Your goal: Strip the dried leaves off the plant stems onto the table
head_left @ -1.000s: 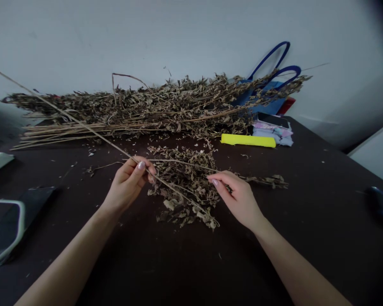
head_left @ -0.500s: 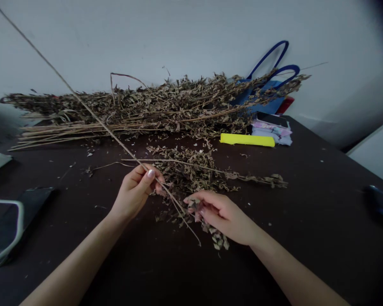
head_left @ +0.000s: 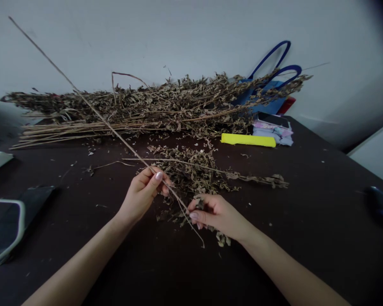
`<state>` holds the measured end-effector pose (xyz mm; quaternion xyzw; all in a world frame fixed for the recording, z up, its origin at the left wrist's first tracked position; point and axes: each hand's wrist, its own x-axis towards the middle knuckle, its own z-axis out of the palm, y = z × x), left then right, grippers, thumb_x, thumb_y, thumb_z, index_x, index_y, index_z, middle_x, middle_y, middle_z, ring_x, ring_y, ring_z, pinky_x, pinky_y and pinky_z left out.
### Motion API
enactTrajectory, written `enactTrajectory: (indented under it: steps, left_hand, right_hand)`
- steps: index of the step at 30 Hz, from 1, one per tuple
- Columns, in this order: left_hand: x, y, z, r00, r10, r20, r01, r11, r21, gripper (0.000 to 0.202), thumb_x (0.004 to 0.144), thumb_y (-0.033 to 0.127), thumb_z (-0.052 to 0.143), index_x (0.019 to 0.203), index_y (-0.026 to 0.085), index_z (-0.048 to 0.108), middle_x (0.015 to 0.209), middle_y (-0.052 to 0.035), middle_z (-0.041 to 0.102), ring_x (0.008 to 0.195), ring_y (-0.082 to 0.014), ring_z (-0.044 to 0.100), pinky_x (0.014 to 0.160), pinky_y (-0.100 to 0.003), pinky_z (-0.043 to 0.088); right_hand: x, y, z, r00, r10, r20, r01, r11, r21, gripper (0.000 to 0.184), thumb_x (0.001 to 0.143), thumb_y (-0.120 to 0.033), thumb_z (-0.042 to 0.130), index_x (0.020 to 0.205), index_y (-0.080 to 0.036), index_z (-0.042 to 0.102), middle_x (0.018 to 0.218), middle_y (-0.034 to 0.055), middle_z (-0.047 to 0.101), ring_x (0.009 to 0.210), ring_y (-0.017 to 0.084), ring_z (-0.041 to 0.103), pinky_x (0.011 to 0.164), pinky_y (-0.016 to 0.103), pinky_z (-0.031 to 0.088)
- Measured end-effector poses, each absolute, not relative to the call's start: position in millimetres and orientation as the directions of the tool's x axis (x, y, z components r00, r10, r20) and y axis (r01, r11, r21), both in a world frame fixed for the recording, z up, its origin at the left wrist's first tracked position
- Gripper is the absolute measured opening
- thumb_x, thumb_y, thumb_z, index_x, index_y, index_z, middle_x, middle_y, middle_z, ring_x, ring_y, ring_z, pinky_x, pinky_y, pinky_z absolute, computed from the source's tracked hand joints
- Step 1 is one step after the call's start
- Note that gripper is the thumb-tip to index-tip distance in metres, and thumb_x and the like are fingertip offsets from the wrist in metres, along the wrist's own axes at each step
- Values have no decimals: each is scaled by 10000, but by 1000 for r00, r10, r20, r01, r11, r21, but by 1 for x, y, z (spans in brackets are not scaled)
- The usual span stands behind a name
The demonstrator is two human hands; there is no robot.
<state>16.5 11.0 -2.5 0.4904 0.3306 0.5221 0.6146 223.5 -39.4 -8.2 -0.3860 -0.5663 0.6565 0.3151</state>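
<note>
A long, thin dried stalk (head_left: 98,115) slants from the upper left down to the middle of the table, mostly bare, with a thin side twig at its lower end. My left hand (head_left: 143,193) is closed on it, thumb on top. Lower down, my right hand (head_left: 212,214) pinches the stalk near its lower end, with some dried leaves showing at its fingers. Behind and between the hands lies a heap of crumbled dried leaves (head_left: 191,170). Another dried stem (head_left: 210,169) with leaves at its right end rests across that heap.
A big bundle of dried leafy stalks (head_left: 166,106) lies along the wall, with a blue bag (head_left: 268,93) behind its right end. A yellow roll (head_left: 248,140) and a phone (head_left: 272,120) on folded cloth sit at right. At left is a pale-framed dark object (head_left: 21,221).
My left hand and the stalk have shifted slightly right and down. My right hand, earlier beside the stalk with leaves in its fingers, has closed on the stalk's lower part.
</note>
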Motion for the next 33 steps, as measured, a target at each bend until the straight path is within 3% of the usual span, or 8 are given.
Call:
enactTrajectory:
  steps: [6,11,18,26,33]
  left_hand:
    - [18,9,-2,316,946,74,-291,23,956,128,835,273,556,881,156,533,752,-7,584,597,-91,545,580,-231,458]
    - [24,4,-6,411,911,-34,-182,119,976,290,784,203,629,1016,167,458,773,-20,622,625,-105,562,579,-236,449]
    - [30,-2,-11,440,891,-110,-157,197,968,198,804,224,604,948,155,486,774,-29,635,609,-93,547,580,-237,432]
    - [31,-2,-9,428,901,-72,-116,134,984,127,825,231,569,901,161,496,758,-23,616,651,-112,567,628,-262,447]
    - [34,-5,-11,433,900,-54,-132,122,984,147,832,259,552,925,164,488,779,-21,600,653,-122,588,612,-271,455]
  right_hand:
    - [219,-39,-9,-482,860,-167,-10,-197,-980,197,770,-348,643,816,-163,595,660,-23,565,542,69,514,525,208,427]
    - [218,-37,-12,-440,883,-164,-11,-188,-982,208,759,-361,645,798,-164,591,633,-28,557,518,64,497,483,198,398]
    - [218,-34,-17,-433,886,-165,-33,-199,-979,220,755,-356,652,784,-150,579,617,-28,552,499,61,486,460,188,378]
    - [222,-32,-20,-481,849,-218,-84,-293,-953,275,829,-413,554,901,-147,557,693,3,586,544,78,547,473,194,409]
    - [224,-30,-24,-438,872,-217,-19,-250,-968,249,771,-386,629,799,-155,539,627,-29,558,521,75,507,529,220,427]
